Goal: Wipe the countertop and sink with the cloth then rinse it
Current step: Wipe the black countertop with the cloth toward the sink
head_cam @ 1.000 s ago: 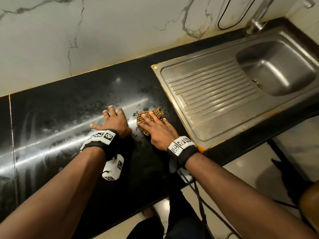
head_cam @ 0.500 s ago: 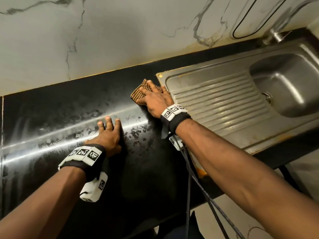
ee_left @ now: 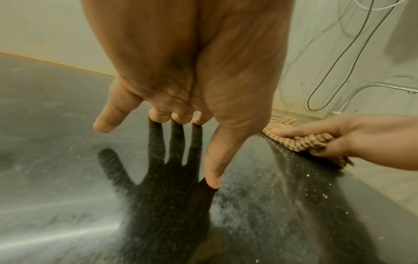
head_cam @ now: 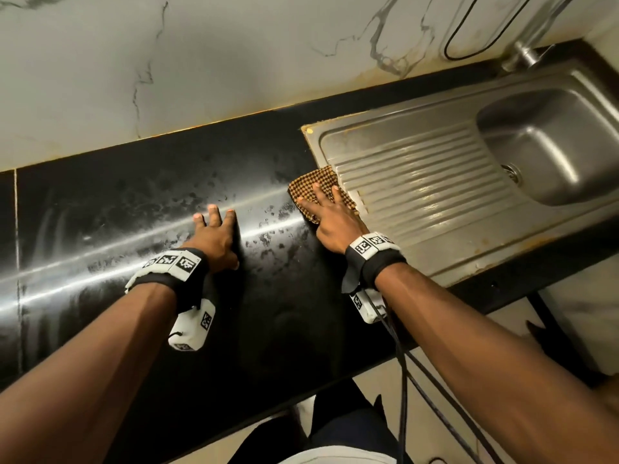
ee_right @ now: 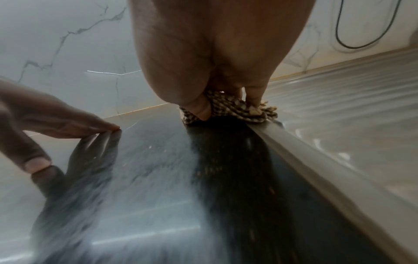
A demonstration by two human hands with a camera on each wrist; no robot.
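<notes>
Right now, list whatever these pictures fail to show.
Tap: spout cut off by the head view's top edge.
Sink bowl: right end cut off by the head view's edge.
Cloth: middle hidden under the right hand, head view.
Countertop: near part blurred in the right wrist view.

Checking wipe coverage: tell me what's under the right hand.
Under the right hand lies the checked cloth, pressed across the black countertop and the sink rim. The surface beneath the cloth is covered, so its state cannot be seen.
</notes>
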